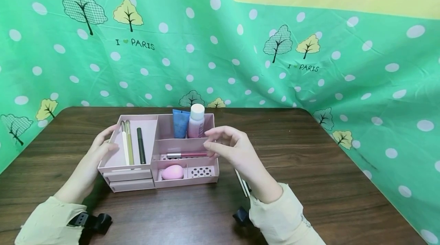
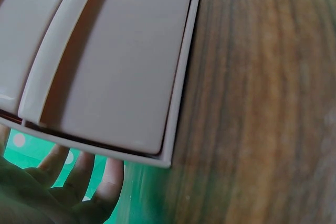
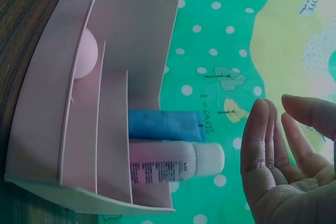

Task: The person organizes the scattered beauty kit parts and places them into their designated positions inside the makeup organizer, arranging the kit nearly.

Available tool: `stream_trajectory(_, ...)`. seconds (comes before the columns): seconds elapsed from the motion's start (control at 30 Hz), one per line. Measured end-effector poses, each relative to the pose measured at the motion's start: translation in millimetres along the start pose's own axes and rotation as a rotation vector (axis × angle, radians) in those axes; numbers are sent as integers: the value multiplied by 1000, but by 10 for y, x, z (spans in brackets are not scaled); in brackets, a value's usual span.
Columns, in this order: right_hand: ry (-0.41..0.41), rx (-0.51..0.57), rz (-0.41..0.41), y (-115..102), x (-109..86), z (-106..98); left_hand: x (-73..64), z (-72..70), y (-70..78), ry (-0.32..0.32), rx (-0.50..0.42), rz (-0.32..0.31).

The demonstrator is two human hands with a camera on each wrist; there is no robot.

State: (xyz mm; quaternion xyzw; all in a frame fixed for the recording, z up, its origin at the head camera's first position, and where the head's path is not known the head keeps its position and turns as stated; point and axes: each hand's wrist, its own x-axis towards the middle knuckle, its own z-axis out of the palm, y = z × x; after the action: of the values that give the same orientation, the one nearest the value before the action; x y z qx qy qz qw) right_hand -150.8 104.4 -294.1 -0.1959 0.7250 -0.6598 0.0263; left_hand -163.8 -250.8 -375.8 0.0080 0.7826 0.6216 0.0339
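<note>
A pale pink desk organizer [image 1: 187,143] stands on the table, with my left hand [image 1: 97,151] gripping its left side wall. The thumb overlaps the rim; in the left wrist view, the fingers [image 2: 107,187] lie along the outer side by the drawers. My right hand [image 1: 233,145] hovers over the organizer's right end, fingers loosely bent, holding nothing. Right by these fingertips stands a white-capped pink bottle [image 1: 196,122], beside a blue tube [image 1: 180,124]. A slim pink tube with a silver cap [image 1: 187,154] lies in the middle compartment. A pink makeup sponge [image 1: 172,172] sits in front.
The left tray holds a black pen [image 1: 141,145], an olive one [image 1: 129,143] and a white one [image 1: 124,145]. Two drawers [image 1: 128,180] sit below. Thin white sticks [image 1: 242,184] lie near my right wrist. A green dotted cloth [image 1: 220,54] hangs behind the table [image 1: 292,141].
</note>
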Motion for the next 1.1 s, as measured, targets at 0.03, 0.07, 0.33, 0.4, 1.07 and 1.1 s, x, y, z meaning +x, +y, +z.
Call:
stream_trajectory(0.03,-1,-4,2,1,2,-3,-2,0,1,0,0,1)
stream_trajectory(0.07,0,-9,6,7,6,-8,-1,1,1,1,-1,0)
stream_trajectory(0.33,-1,-47,37,52,34,-65,11,14,-6,5,-19,-10)
stream_trajectory(0.4,-4,-54,38,58,45,-89,8,14,-6,4,-10,-7)
stream_trajectory(1.07,-87,-150,123,123,122,-203,-4,2,7,-3,-20,-3)
stream_trajectory(1.1,-92,-152,124,131,122,-203,-3,4,6,-3,-20,-4)
